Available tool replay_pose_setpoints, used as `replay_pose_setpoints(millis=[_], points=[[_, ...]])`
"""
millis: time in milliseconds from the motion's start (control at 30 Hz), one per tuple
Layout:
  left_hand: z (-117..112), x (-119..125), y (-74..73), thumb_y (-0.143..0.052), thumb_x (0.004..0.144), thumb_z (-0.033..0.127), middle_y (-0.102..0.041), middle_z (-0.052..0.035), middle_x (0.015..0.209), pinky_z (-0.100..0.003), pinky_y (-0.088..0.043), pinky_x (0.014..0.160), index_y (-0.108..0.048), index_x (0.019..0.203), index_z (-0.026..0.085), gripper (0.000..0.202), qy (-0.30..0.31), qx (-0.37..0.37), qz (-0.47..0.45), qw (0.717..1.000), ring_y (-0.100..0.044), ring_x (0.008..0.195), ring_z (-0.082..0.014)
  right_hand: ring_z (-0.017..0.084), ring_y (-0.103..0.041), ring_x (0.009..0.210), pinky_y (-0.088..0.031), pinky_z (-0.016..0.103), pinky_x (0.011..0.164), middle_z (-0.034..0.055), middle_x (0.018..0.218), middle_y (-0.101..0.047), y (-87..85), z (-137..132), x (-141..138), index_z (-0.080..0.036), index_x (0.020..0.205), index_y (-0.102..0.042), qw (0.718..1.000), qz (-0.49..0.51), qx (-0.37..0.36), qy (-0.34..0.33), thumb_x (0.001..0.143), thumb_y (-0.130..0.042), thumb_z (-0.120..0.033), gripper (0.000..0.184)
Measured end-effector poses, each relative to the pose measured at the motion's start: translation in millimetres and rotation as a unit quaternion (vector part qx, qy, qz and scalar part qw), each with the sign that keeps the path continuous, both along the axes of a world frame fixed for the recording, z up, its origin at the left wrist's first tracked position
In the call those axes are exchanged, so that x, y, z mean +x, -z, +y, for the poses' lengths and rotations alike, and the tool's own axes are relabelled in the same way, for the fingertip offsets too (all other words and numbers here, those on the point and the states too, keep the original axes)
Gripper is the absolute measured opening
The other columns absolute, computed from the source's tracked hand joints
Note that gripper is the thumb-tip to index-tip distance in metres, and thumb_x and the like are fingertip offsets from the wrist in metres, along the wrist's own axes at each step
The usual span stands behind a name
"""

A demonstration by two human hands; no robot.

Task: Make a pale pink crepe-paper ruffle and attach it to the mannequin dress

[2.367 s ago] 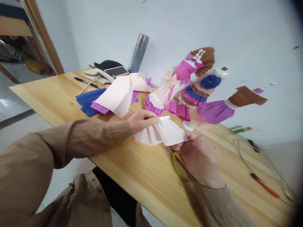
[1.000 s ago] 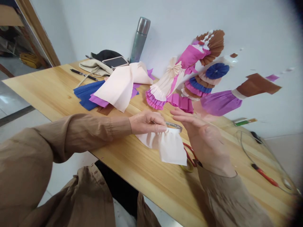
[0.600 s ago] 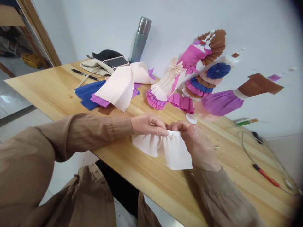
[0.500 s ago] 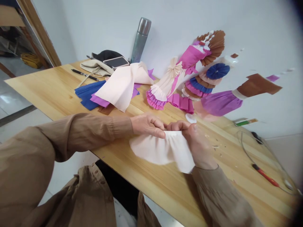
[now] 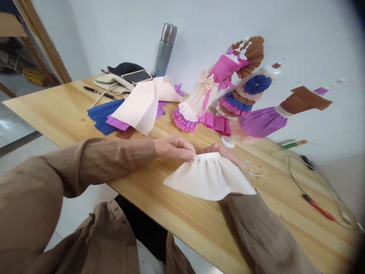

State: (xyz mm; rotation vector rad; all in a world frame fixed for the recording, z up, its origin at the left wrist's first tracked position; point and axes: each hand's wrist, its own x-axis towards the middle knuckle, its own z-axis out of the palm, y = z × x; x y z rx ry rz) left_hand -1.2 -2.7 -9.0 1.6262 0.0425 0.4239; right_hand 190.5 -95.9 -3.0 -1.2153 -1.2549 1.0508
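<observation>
A gathered piece of cream crepe paper (image 5: pixel 209 177), shaped like a small skirt, fans out above the wooden table (image 5: pixel 176 213). My left hand (image 5: pixel 173 147) pinches the left end of its gathered top edge. My right hand (image 5: pixel 232 160) lies mostly under the paper, fingers holding the right end of the same edge. Both sleeves are tan.
Paper dresses in pink, purple, brown and blue (image 5: pixel 236 95) lean on the wall. Loose cream, blue and purple sheets (image 5: pixel 134 108) lie behind my left arm, with a steel flask (image 5: pixel 165 49), a phone on a bag (image 5: pixel 136 76), pens (image 5: pixel 99 92), a white tape roll (image 5: pixel 227 141) and a red-handled tool (image 5: pixel 318 207).
The cream paper was flat on the table under my left hand; my right hand came in to its gathered edge, and now the piece is lifted and spread over my right hand.
</observation>
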Motion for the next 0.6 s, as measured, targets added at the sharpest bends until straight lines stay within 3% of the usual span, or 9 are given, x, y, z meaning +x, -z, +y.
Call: replay_pose_setpoints(millis=[100,167,233,300,367,467,600], points=[[-3.7,0.6,0.4,-0.069,0.079,0.052,-0.05,0.0016,0.059,-0.025,-0.041,0.065,-0.059,0.056,0.015,0.045,-0.011,-0.052,-0.01,0.999,-0.042,0.059,-0.0093,0.015,-0.038,0.042,-0.046,0.039,0.049,-0.0032,0.049,-0.038,4.0,0.4,1.3,-0.026,0.053,-0.04,0.997,0.05,-0.056,-0.022,0.076,-0.062,-0.058,0.045],[-4.3,1.0,0.2,-0.071,0.078,0.053,-0.051,0.0015,0.059,-0.025,-0.04,0.064,-0.06,0.058,0.014,0.044,-0.005,-0.089,-0.012,0.996,-0.043,0.06,-0.009,0.017,-0.045,0.043,-0.048,0.04,0.05,-0.0012,0.051,-0.048,5.0,1.0,1.4,-0.027,0.059,-0.052,0.994,0.074,-0.078,-0.029,0.077,-0.061,-0.061,0.04],[-2.9,1.3,-0.7,-0.074,0.075,0.053,-0.055,0.0006,0.062,-0.024,-0.041,0.064,-0.063,0.062,0.013,0.043,0.0,-0.109,-0.007,0.994,-0.047,0.062,-0.0092,0.022,-0.058,0.054,-0.052,0.043,0.056,0.0027,0.067,-0.064,4.6,3.1,3.2,-0.028,0.078,-0.066,0.991,0.097,-0.084,-0.028,0.078,-0.056,-0.068,0.041],[-0.7,1.7,-1.6,-0.077,0.071,0.053,-0.058,-0.0002,0.063,-0.024,-0.041,0.064,-0.065,0.065,0.012,0.043,-0.031,-0.116,-0.013,0.993,-0.05,0.064,-0.0095,0.025,-0.068,0.074,-0.055,0.045,0.068,0.0051,0.091,-0.073,3.9,6.7,9.4,-0.028,0.096,-0.07,0.99,0.129,-0.062,0.004,0.081,-0.05,-0.069,0.048],[1.6,2.5,-1.8,-0.078,0.07,0.054,-0.059,-0.0005,0.062,-0.023,-0.041,0.063,-0.066,0.066,0.011,0.044,-0.078,-0.121,-0.027,0.989,-0.051,0.063,-0.0094,0.024,-0.069,0.086,-0.055,0.044,0.077,0.0033,0.099,-0.073,3.2,9.6,20.0,-0.028,0.091,-0.071,0.984,0.166,-0.001,0.071,0.084,-0.051,-0.063,0.041],[4.2,3.9,0.2,-0.078,0.069,0.052,-0.059,-0.0003,0.061,-0.023,-0.042,0.064,-0.066,0.066,0.01,0.044,-0.122,-0.131,-0.04,0.983,-0.053,0.062,-0.0088,0.016,-0.067,0.071,-0.055,0.034,0.071,-0.002,0.071,-0.067,1.4,5.2,36.4,-0.027,0.068,-0.067,0.967,0.191,0.088,0.142,0.083,-0.058,-0.053,0.031],[5.9,6.1,5.3,-0.076,0.07,0.05,-0.055,0.0019,0.055,-0.021,-0.036,0.054,-0.065,0.066,0.01,0.042,-0.154,-0.138,-0.026,0.978,-0.046,0.052,-0.006,0.015,-0.059,0.054,-0.051,0.031,0.054,0.0014,0.054,-0.055,-3.3,-19.4,38.9,-0.021,0.059,-0.066,0.98,0.159,0.075,0.096,0.081,-0.057,-0.061,0.046]])
